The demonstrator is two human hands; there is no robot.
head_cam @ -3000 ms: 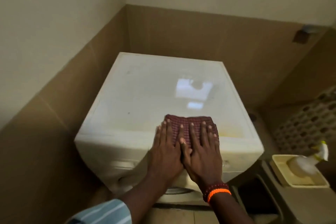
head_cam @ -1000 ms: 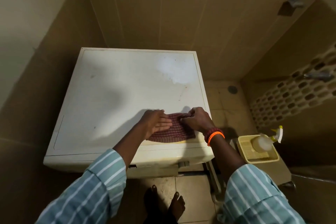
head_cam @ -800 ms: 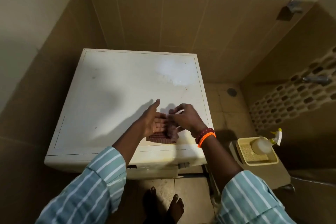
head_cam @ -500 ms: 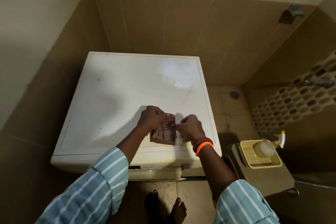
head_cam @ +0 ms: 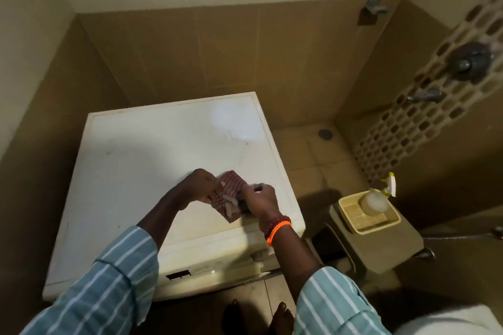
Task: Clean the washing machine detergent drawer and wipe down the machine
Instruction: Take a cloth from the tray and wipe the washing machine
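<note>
A white washing machine (head_cam: pixel 152 160) stands in the tiled corner, seen from above. Over its top, near the front right, I hold a folded maroon checked cloth (head_cam: pixel 230 193) between both hands. My left hand (head_cam: pixel 200 185) grips the cloth's left side. My right hand (head_cam: pixel 260 198), with red and orange bands at the wrist, grips its right side. The cloth is lifted slightly off the top and bunched. The machine's front and its drawer are mostly hidden below the top edge.
A brown plastic stool (head_cam: pixel 381 242) stands right of the machine, carrying a yellow tray (head_cam: pixel 353 223) with a spray bottle (head_cam: pixel 377 198) lying in it. Taps (head_cam: pixel 426 96) project from the right wall. A floor drain (head_cam: pixel 325 133) lies behind. My bare feet (head_cam: pixel 283 315) show below.
The cloth lay flat under both palms three seconds ago. Since then I folded it smaller on the top and lifted it between both hands. The view has shifted to look further down.
</note>
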